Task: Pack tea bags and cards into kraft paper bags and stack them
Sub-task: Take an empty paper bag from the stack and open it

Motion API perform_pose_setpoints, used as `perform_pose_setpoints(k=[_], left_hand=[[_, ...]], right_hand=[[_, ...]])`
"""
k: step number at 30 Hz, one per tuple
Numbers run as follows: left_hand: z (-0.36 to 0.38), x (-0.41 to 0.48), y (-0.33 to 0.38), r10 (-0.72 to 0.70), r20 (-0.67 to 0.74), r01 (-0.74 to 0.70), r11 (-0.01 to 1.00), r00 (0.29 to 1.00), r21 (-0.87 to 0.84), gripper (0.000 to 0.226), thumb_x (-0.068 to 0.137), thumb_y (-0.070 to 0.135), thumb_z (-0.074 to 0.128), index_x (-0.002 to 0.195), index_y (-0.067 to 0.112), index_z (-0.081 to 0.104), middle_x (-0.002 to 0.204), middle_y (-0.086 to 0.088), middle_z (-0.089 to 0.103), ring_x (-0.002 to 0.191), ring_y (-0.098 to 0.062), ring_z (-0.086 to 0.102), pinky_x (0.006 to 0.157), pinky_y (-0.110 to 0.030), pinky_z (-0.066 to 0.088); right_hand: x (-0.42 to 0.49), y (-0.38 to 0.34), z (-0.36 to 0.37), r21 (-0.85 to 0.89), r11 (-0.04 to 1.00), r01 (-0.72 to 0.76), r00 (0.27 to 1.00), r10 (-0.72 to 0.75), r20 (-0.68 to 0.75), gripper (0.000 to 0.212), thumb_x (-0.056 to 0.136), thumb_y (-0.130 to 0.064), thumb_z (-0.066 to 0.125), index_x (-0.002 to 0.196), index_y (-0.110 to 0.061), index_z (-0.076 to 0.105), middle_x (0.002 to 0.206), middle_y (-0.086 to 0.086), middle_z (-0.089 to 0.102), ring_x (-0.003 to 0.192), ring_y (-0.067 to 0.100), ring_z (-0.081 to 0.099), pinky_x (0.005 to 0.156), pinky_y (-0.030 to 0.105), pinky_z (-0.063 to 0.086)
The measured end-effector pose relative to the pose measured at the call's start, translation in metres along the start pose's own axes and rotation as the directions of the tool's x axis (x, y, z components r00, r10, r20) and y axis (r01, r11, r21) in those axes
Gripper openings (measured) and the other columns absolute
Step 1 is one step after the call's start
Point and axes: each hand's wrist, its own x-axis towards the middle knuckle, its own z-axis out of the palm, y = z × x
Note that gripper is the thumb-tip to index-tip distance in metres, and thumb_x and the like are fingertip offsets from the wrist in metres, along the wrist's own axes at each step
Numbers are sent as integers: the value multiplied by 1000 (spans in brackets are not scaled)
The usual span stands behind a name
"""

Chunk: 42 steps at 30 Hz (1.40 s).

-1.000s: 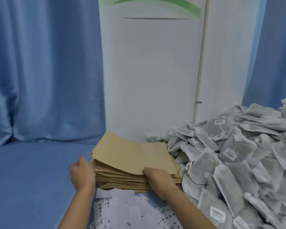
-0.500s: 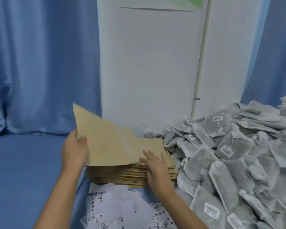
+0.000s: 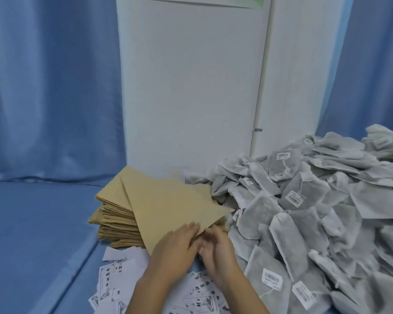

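The kraft paper bag (image 3: 168,207) is no longer standing raised at the far left of the stack as it was half a second ago. It is now lying turned and low over the stack of kraft bags (image 3: 116,220), one corner pointing right toward the tea bags and its near corner sitting between both hands. The left grip (image 3: 175,245), which was holding the bag's left edge up, is now lying on top of that near corner with fingers almost straight. The right grip (image 3: 216,250), earlier pressing flat on the stack, is now curling its fingers round the corner's edge from beneath. The bag is staying flat, its inside not showing. White printed cards (image 3: 123,279) are lying scattered just near of the stack, under the forearms. A big heap of grey tea bags (image 3: 304,211) is filling the right side. All of it is resting on the blue-covered bench (image 3: 32,234).
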Motion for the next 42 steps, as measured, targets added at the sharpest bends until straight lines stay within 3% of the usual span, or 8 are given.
perform_pose_setpoints(k=[5, 10, 15, 24, 27, 30, 39, 42], left_hand=[[17, -3, -7, -36, 22, 37, 997, 999, -71, 43, 105, 29, 24, 147, 30, 31, 154, 14, 26, 142, -3, 18, 111, -18, 12], [14, -11, -6, -66, -118, 59, 997, 991, -59, 45, 98, 24, 36, 141, 35, 32, 136, 7, 51, 117, -12, 51, 91, -24, 41], [19, -10, 4, -56, -132, 70, 992, 990, 104, 61, 96, 14, 38, 150, 26, 12, 127, 5, 52, 108, -13, 54, 82, -22, 41], [20, -26, 20, -62, -182, 96, 978, 981, 183, 71, 96, 11, 39, 151, 26, -3, 119, 11, 54, 102, -5, 53, 80, -19, 37], [6, -32, 31, -59, -237, 95, 985, 970, 146, 78, 78, 4, 67, 147, 12, 31, 94, 6, 64, 78, -5, 60, 65, -15, 41], [7, -37, 35, 32, -393, 35, 986, 919, 161, 79, 31, -10, 87, 108, 1, 70, 53, 3, 58, 42, -8, 54, 39, -18, 39], [14, -43, 35, -64, -405, 82, 996, 912, 27, 77, 44, -15, 80, 117, -1, 64, 71, -4, 69, 50, -19, 61, 40, -24, 43], [11, -41, 35, 33, -454, 10, 996, 891, 93, 81, 39, -16, 83, 117, -5, 64, 60, -3, 62, 42, -16, 54, 35, -22, 37]], right_hand=[[5, 8, -12, 23, 998, -59, 998, 60, -33, 22, 89, 10, 38, 76, -3, 50, 88, 25, 60, 81, 30, 66, 75, 34, 56], [6, 13, -12, -42, 999, -11, 1000, 11, 4, 23, 85, 15, 39, 75, -2, 52, 78, 17, 60, 76, 27, 64, 84, 38, 53], [0, 19, -8, -314, 949, 16, 985, -70, -160, 29, 83, 16, 45, 69, -9, 42, 51, 4, 42, 46, 11, 42, 47, 23, 37], [-9, 18, -1, -351, 936, 14, 967, -102, -234, 43, 82, 14, 48, 52, -13, 36, 40, -2, 31, 34, 8, 27, 34, 17, 29], [-7, 19, 2, -381, 923, 48, 955, -154, -253, 42, 81, 14, 50, 51, -13, 37, 43, 0, 33, 36, 9, 28, 35, 17, 27], [-8, 20, 3, -393, 917, 64, 955, -170, -243, 42, 82, 14, 50, 51, -13, 38, 46, 1, 35, 37, 9, 29, 36, 17, 28], [-19, 21, -1, -366, 928, 66, 944, -177, -278, 42, 79, 17, 48, 49, -12, 39, 40, -3, 38, 33, 7, 34, 34, 17, 30], [-21, 17, 2, -363, 928, 84, 957, -177, -231, 43, 81, 12, 50, 47, -14, 45, 43, -2, 41, 37, 7, 36, 36, 18, 33]])
